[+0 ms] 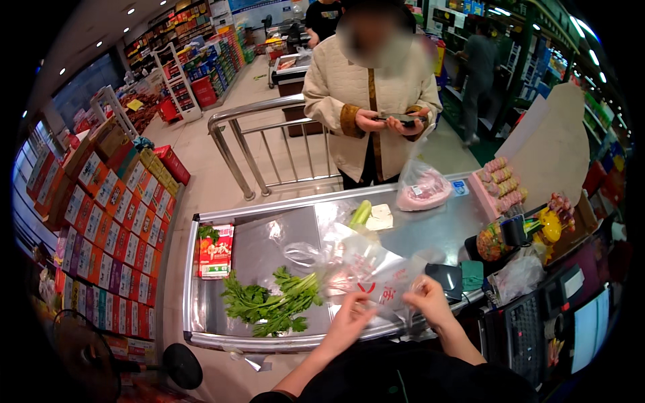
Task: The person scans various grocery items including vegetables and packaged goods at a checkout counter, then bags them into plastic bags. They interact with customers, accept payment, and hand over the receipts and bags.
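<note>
A translucent plastic shopping bag (376, 269) with red print lies spread over the metal counter (262, 235) in front of me. My left hand (349, 319), slightly blurred, has its fingers closed on the bag's near edge. At the bag's right side, my right hand (430, 301) pinches the plastic. Leafy green celery (275, 302) lies to the left of the bag, its stalks reaching to the bag's edge. Beyond the bag are a pale green, long vegetable (361, 213) and a white block (380, 217) like tofu. A clear bag of pink meat (424, 189) sits farther right.
A red and white box (215, 252) lies at the counter's left end. Across the counter, a person in a cream jacket (369, 87) holds a phone (401, 119). A metal railing (269, 144) stands beyond. A keyboard (525, 336) and screen (591, 329) are at my right.
</note>
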`<state>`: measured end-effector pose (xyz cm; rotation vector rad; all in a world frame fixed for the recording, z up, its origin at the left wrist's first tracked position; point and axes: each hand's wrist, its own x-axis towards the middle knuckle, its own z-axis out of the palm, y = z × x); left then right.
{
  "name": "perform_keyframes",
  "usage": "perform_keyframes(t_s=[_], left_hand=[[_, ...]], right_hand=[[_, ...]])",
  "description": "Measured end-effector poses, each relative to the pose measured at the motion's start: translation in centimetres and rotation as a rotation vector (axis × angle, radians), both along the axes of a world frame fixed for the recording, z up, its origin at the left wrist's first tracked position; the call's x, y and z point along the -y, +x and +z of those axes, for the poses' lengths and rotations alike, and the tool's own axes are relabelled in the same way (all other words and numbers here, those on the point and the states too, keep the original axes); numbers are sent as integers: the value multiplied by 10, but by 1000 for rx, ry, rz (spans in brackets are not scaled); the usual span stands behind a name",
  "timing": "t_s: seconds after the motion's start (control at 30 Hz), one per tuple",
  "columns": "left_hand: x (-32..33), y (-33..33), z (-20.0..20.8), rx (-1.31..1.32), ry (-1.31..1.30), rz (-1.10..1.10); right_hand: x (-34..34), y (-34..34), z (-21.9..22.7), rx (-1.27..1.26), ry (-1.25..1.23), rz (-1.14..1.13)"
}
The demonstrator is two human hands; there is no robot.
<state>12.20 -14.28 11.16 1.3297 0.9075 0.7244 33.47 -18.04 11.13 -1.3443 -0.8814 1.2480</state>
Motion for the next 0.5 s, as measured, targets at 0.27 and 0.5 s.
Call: perform_keyframes(t_s=[0.27,0.5], left_hand=[[7,40,-45,394,-549,-162],[-39,15,-31,705,-621,163]], right_hand=[[13,-23,-15,652,84,183],[15,43,-10,403,98,-330]])
